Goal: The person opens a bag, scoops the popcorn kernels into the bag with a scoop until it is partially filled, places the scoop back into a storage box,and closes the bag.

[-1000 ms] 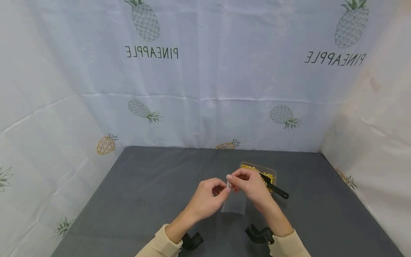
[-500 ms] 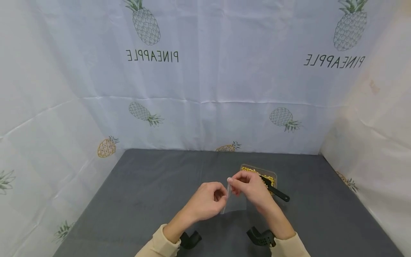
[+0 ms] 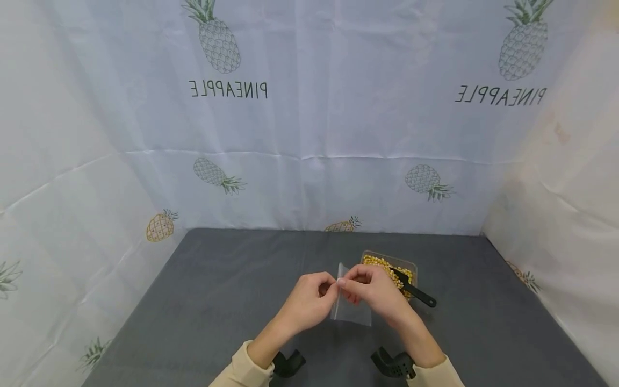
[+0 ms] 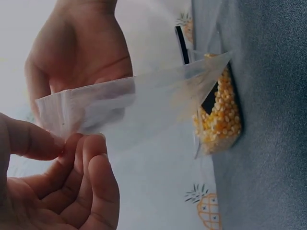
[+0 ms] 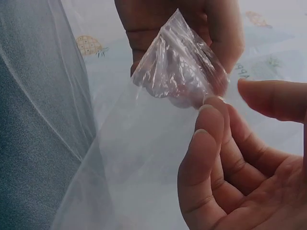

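A clear plastic zip bag [image 3: 355, 313] hangs between both hands over the table. My left hand [image 3: 308, 302] pinches its mouth edge between thumb and index finger; the left wrist view shows the zip strip [image 4: 65, 109] just above that pinch. On the opposite side, my right hand [image 3: 378, 290] holds the same edge with curled fingers, its tips close to the left ones. From the right wrist, the bag [image 5: 129, 148] looks creased at its upper corner, and the right thumb [image 5: 268, 98] stands slightly off the fingertips. Part of the far hand shows blurred through the film.
Behind the right hand stands a clear plastic box [image 3: 415, 269] holding yellow corn kernels [image 3: 374, 261]. A black scoop [image 3: 422, 296] lies in it, handle sticking out to the right. Grey cloth [image 3: 232, 285] covers the table; pineapple-print curtains [image 3: 300, 107] enclose its back and sides.
My right thumb and fingers have shifted left and down along the bag's edge, close to the left fingertips. The bag's upper corner now stands up above the hands. The head view has tilted slightly up.
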Motion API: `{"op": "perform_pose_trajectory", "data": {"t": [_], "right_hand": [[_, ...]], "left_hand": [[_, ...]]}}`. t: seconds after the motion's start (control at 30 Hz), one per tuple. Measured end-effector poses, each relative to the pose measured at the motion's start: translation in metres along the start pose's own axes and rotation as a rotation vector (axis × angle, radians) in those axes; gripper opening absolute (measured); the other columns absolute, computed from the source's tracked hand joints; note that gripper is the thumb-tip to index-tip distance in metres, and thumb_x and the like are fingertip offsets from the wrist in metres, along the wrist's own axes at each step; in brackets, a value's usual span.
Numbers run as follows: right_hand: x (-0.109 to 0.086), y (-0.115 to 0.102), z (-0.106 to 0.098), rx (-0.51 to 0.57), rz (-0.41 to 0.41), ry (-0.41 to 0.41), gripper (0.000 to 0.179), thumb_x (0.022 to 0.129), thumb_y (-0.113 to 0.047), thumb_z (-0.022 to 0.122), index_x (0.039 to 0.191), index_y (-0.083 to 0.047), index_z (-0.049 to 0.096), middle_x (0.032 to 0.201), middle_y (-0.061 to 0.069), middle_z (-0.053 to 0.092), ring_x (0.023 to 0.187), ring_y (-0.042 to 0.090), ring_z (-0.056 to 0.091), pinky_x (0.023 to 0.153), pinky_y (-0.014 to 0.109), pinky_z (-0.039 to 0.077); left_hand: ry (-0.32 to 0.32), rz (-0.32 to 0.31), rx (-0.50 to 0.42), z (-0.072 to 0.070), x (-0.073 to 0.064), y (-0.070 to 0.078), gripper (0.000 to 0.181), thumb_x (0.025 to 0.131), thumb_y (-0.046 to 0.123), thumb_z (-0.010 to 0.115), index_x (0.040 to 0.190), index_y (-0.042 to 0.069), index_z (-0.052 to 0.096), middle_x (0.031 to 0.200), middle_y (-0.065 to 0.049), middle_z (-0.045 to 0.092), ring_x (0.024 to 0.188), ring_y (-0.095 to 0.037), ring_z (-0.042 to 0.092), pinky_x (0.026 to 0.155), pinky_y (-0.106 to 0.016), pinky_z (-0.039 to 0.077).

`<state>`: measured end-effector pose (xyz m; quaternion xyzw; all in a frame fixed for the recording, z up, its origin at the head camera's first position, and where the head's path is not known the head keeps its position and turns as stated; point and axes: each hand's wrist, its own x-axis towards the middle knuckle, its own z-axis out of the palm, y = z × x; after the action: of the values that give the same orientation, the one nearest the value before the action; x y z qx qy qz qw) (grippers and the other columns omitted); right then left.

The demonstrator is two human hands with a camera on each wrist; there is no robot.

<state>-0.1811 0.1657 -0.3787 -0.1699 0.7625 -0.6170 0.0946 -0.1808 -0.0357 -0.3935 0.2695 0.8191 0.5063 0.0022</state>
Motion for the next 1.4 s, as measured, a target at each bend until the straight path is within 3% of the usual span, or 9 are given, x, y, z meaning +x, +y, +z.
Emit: {"op": "perform_pose_trajectory", "data": {"t": [0.17, 0.37, 0.6, 0.8, 1.03, 1.23, 1.4], "right_hand": [[-0.0013, 0.0000, 0.0003, -0.013, 0.007, -0.006, 0.029, 0.100, -0.023, 0.068, 0.100, 0.006, 0.069, 0.083, 0.013, 0.066, 0.069, 0.022, 0.061, 0.065, 0.039, 0.056], [-0.0003, 0.0019, 0.0017, 0.000, 0.001, -0.016, 0.028, 0.101, -0.022, 0.065, 0.100, 0.007, 0.066, 0.085, 0.013, 0.068, 0.072, 0.026, 0.064, 0.069, 0.043, 0.058], [0.0010, 0.0032, 0.0045, -0.004, -0.005, -0.018, 0.027, 0.103, -0.020, 0.060, 0.095, 0.006, 0.064, 0.084, 0.013, 0.066, 0.068, 0.022, 0.061, 0.067, 0.042, 0.057], [0.0011, 0.0029, 0.0071, -0.002, -0.001, -0.034, 0.028, 0.105, -0.019, 0.056, 0.092, 0.005, 0.062, 0.081, 0.013, 0.064, 0.066, 0.022, 0.060, 0.065, 0.042, 0.057], [0.0019, 0.0023, 0.0089, -0.022, 0.001, -0.053, 0.032, 0.106, -0.020, 0.054, 0.087, 0.005, 0.061, 0.077, 0.012, 0.064, 0.063, 0.021, 0.060, 0.063, 0.041, 0.056], [0.0017, 0.0022, 0.0094, -0.035, -0.004, -0.053, 0.030, 0.106, -0.019, 0.053, 0.088, 0.004, 0.063, 0.078, 0.012, 0.065, 0.063, 0.020, 0.059, 0.063, 0.038, 0.056], [0.0023, 0.0037, 0.0095, -0.046, -0.032, -0.068, 0.030, 0.106, -0.016, 0.052, 0.087, 0.005, 0.063, 0.079, 0.014, 0.065, 0.064, 0.021, 0.059, 0.063, 0.038, 0.056]], "left_hand": [[-0.015, 0.005, -0.008, 0.0006, -0.0008, -0.0005, 0.012, 0.099, 0.012, 0.059, 0.097, 0.009, 0.071, 0.081, 0.006, 0.065, 0.067, -0.007, 0.059, 0.063, -0.025, 0.052], [-0.037, 0.029, 0.001, 0.0007, -0.0017, -0.0005, 0.009, 0.091, 0.004, 0.061, 0.097, 0.009, 0.065, 0.083, 0.004, 0.060, 0.071, -0.006, 0.058, 0.066, -0.024, 0.052], [0.031, 0.116, 0.132, 0.0037, -0.0027, 0.0002, 0.012, 0.095, 0.005, 0.059, 0.090, 0.011, 0.068, 0.079, 0.007, 0.059, 0.064, -0.002, 0.053, 0.060, -0.021, 0.049], [0.094, 0.191, 0.239, 0.0050, -0.0029, -0.0009, 0.020, 0.096, 0.006, 0.058, 0.079, 0.016, 0.065, 0.068, 0.011, 0.050, 0.054, 0.001, 0.043, 0.050, -0.018, 0.040], [0.118, 0.177, 0.215, 0.0050, -0.0032, -0.0027, 0.029, 0.101, 0.007, 0.053, 0.075, 0.017, 0.059, 0.062, 0.010, 0.043, 0.049, -0.002, 0.037, 0.047, -0.020, 0.035], [0.050, 0.146, 0.188, 0.0033, -0.0031, -0.0004, 0.017, 0.100, 0.010, 0.056, 0.086, 0.015, 0.064, 0.074, 0.010, 0.053, 0.057, -0.001, 0.047, 0.054, -0.020, 0.044], [0.018, 0.130, 0.197, 0.0015, -0.0024, -0.0006, 0.019, 0.097, 0.007, 0.057, 0.081, 0.017, 0.061, 0.071, 0.010, 0.052, 0.056, -0.002, 0.046, 0.052, -0.020, 0.041]]}}
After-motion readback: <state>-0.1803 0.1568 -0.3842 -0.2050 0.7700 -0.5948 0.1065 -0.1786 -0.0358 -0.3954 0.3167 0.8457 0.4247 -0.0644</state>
